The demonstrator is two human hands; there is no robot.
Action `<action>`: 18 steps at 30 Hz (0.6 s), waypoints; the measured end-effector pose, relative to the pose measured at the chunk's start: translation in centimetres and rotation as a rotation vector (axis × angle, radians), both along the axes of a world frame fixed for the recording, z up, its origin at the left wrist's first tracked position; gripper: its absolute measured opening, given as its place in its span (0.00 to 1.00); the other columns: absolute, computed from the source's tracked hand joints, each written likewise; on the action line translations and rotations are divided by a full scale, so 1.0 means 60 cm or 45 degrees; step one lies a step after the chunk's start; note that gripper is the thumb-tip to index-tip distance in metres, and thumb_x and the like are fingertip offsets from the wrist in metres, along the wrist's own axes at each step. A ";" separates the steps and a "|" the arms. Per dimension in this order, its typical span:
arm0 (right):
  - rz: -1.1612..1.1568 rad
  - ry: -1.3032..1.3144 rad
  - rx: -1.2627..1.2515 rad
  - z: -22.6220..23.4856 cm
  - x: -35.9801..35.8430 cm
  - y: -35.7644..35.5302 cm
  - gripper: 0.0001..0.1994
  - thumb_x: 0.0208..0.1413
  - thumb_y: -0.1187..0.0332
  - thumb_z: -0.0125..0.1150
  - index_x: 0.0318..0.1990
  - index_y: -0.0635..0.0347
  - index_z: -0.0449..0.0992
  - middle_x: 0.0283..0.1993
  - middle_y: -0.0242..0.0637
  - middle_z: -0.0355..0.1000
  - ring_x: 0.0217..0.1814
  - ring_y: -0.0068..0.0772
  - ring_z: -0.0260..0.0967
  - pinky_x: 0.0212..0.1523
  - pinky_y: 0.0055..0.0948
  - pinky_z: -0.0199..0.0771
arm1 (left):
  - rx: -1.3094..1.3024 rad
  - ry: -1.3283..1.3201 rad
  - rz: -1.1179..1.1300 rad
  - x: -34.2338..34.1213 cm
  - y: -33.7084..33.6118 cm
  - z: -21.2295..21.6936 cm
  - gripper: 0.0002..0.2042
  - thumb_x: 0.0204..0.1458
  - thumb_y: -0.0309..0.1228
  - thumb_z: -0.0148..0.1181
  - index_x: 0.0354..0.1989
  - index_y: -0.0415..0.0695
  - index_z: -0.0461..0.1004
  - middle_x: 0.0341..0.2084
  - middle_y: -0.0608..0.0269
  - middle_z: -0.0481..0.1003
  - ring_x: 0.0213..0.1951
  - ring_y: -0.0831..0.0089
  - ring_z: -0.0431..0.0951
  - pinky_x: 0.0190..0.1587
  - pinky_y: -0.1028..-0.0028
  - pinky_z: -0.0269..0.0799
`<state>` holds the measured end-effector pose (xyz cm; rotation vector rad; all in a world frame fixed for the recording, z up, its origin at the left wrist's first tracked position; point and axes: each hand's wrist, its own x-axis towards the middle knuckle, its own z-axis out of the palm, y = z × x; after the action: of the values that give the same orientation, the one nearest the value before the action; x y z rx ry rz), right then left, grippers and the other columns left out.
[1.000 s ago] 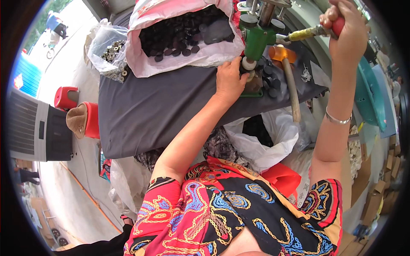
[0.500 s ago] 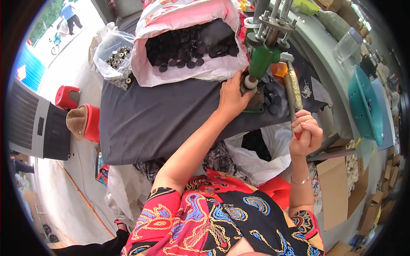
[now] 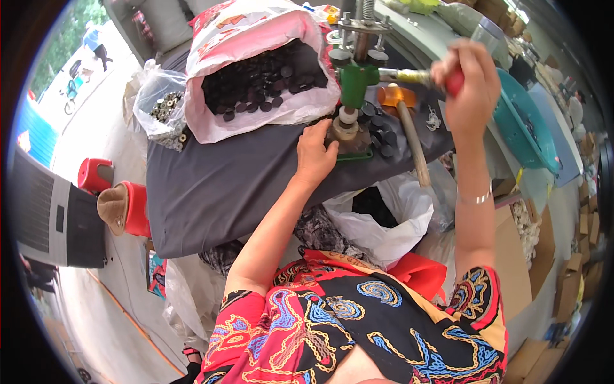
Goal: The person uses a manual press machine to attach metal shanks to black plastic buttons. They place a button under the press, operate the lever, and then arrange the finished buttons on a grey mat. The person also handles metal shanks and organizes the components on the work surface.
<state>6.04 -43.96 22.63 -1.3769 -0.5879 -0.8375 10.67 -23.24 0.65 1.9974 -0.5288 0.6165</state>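
Lever press, green [image 3: 355, 86], stands on dark-clothed bench [image 3: 217, 192], far side, right of the big sack [image 3: 214, 132] w/ blk discs [image 3: 246, 86]. R hand [image 3: 472, 86] closed round red knob [image 3: 455, 83] at R end of lever [image 3: 409, 76]; lever sticks out to R, approx. crosswise. L hand [image 3: 314, 155] just left of the press base: thumb & fingers spread, nothing seen held; can't tell if it touches the metal. White ram tip [image 3: 348, 115] close above round die [image 3: 345, 130]; contact & any part in die not clear. Loose discs [image 3: 385, 139] just R of press, mallet [image 3: 410, 131] beyond them.

Step, my read: pressing cycle, R hand working lever, L hand tending die. Next move prob. calls for firm hold on knob, L fingertips clear of ram, die contents checked w/ ram up.
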 end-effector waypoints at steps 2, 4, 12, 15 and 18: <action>-0.046 -0.010 -0.041 0.033 0.068 -0.012 0.08 0.62 0.69 0.51 0.40 0.66 0.73 0.27 0.36 0.67 0.25 0.27 0.64 0.32 0.30 0.68 | 0.076 -0.087 -0.006 0.003 -0.003 -0.004 0.25 0.40 0.24 0.64 0.52 0.39 0.71 0.50 0.49 0.74 0.52 0.51 0.71 0.53 0.58 0.67; -0.123 -0.001 -0.005 0.053 0.131 -0.003 0.08 0.63 0.68 0.50 0.38 0.64 0.72 0.25 0.34 0.68 0.23 0.23 0.66 0.27 0.24 0.67 | 0.146 -0.105 -0.008 0.001 -0.004 0.003 0.25 0.41 0.25 0.64 0.52 0.39 0.71 0.52 0.48 0.73 0.54 0.51 0.70 0.54 0.58 0.66; -0.187 -0.277 -0.048 0.027 0.142 -0.006 0.12 0.66 0.67 0.46 0.38 0.66 0.74 0.31 0.36 0.71 0.30 0.24 0.68 0.33 0.25 0.69 | 0.353 -0.150 -0.007 -0.016 -0.017 0.002 0.25 0.41 0.27 0.64 0.53 0.40 0.71 0.55 0.54 0.71 0.59 0.49 0.64 0.58 0.54 0.58; -0.258 0.135 0.299 -0.090 0.152 -0.067 0.10 0.63 0.70 0.47 0.42 0.63 0.76 0.35 0.34 0.74 0.36 0.24 0.71 0.41 0.24 0.72 | 0.433 -0.235 -0.022 -0.031 -0.028 0.006 0.26 0.40 0.27 0.64 0.53 0.42 0.72 0.55 0.55 0.71 0.60 0.49 0.64 0.58 0.52 0.56; -0.334 0.575 -0.113 -0.228 0.191 -0.112 0.07 0.55 0.76 0.53 0.37 0.63 0.78 0.29 0.34 0.74 0.33 0.24 0.73 0.35 0.26 0.75 | 0.451 -0.252 -0.084 -0.037 -0.048 0.013 0.26 0.39 0.28 0.65 0.53 0.43 0.72 0.55 0.57 0.72 0.61 0.49 0.63 0.59 0.49 0.55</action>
<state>17.52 -50.68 8.95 -1.6833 -0.0963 -0.6782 8.46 -26.14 1.45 2.2500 -0.8705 0.7236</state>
